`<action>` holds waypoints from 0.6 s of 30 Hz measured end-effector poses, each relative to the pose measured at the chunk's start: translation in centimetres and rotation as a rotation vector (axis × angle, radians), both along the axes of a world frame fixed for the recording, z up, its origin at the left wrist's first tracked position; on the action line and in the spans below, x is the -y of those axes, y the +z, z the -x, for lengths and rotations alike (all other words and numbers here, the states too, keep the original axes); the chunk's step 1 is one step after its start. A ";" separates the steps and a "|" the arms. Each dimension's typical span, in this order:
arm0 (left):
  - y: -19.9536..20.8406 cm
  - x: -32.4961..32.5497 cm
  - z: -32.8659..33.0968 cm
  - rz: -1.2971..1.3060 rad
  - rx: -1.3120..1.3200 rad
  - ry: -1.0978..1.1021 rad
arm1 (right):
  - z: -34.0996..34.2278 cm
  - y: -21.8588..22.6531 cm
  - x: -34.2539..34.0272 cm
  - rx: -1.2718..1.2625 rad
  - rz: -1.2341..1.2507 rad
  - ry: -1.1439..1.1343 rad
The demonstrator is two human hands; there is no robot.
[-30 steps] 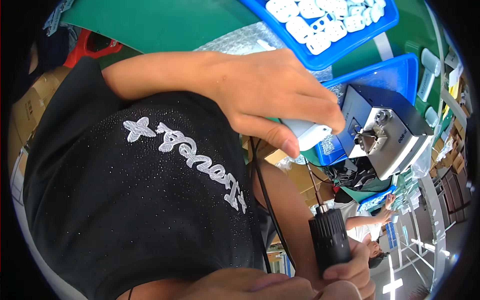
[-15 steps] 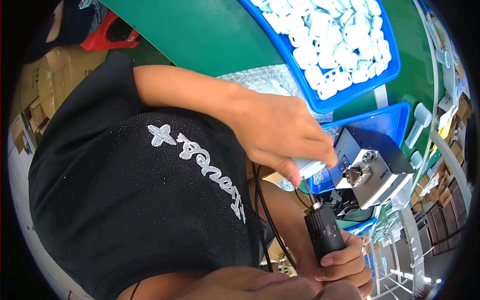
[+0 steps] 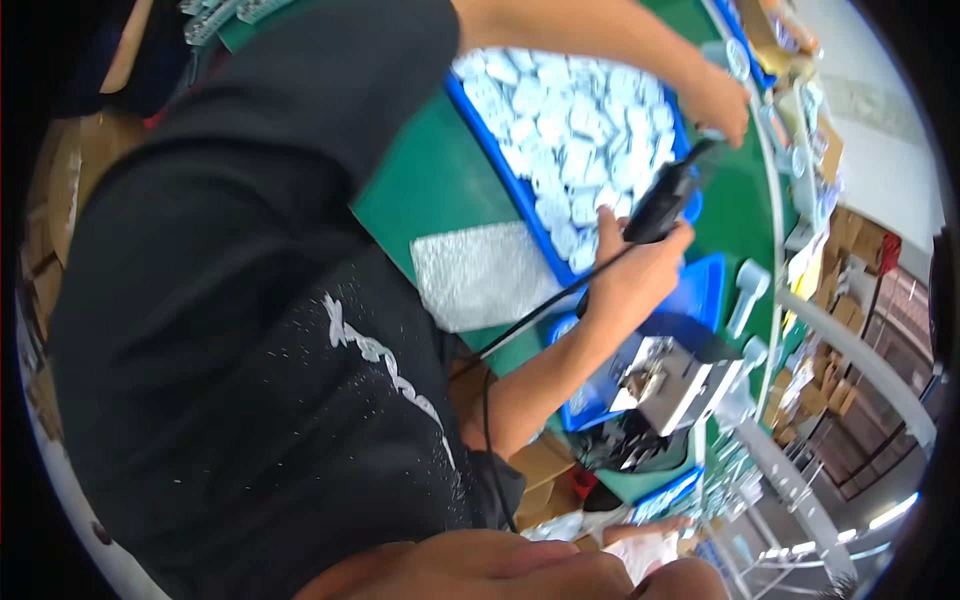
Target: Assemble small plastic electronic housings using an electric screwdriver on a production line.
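My right hand [image 3: 640, 280] is wrapped around a black electric screwdriver [image 3: 660, 205]. Its cord runs back toward my body, and its tip points toward my left hand. My left hand [image 3: 716, 105] is beyond the far side of a blue tray [image 3: 505, 178], with fingers curled down. A bit of something pale shows under those fingers, too blurred to name. The tray is heaped with small white plastic parts [image 3: 570, 120]. My left forearm crosses over the top of this tray, while the right hand is over its near corner.
A bubble-wrap sheet [image 3: 485, 275] lies on the green table [image 3: 410, 190]. To the right, a metal box-shaped device [image 3: 685, 385] stands by a smaller blue tray [image 3: 705, 290]. Clear plastic cup-like pieces [image 3: 748, 285] line the table's far edge. Another person's arm [image 3: 650, 530] shows lower down.
Both hands have moved left and away from my body, the screwdriver with them, from beside the metal device to the heaped tray. The view has shifted, and the white piece in my left hand is now mostly hidden.
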State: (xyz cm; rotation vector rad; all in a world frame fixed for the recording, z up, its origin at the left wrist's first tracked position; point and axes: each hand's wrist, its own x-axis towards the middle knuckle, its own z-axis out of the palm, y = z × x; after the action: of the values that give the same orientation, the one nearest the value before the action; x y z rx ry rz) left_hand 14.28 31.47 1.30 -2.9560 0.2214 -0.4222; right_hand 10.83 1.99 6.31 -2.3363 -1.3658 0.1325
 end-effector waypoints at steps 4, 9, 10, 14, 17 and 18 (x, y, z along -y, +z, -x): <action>-0.5 2.3 2.7 0.168 0.135 0.154 | 1.1 -1.4 -1.5 0.053 0.159 -0.050; 1.7 5.9 15.0 0.265 0.710 0.674 | 0.7 -2.6 -1.4 0.084 0.163 -0.072; 1.7 6.2 18.4 0.310 0.799 0.831 | 0.9 -2.4 -1.4 0.090 0.167 -0.075; -1.3 11.6 32.5 -0.071 0.436 1.718 | 0.5 -0.9 -3.4 -0.094 0.026 0.067; -1.3 10.6 33.0 -0.046 0.400 1.453 | -0.8 0.6 -0.1 -0.273 -0.165 -0.028; -0.5 10.7 33.0 0.079 0.474 1.356 | -1.4 0.5 0.6 -0.382 -0.202 -0.078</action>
State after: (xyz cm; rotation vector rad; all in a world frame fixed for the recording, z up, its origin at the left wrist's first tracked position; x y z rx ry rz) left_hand -18.72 20.73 0.76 -2.2127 -1.6825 -0.8066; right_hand 12.28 1.43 6.82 -2.0613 -1.0483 0.3785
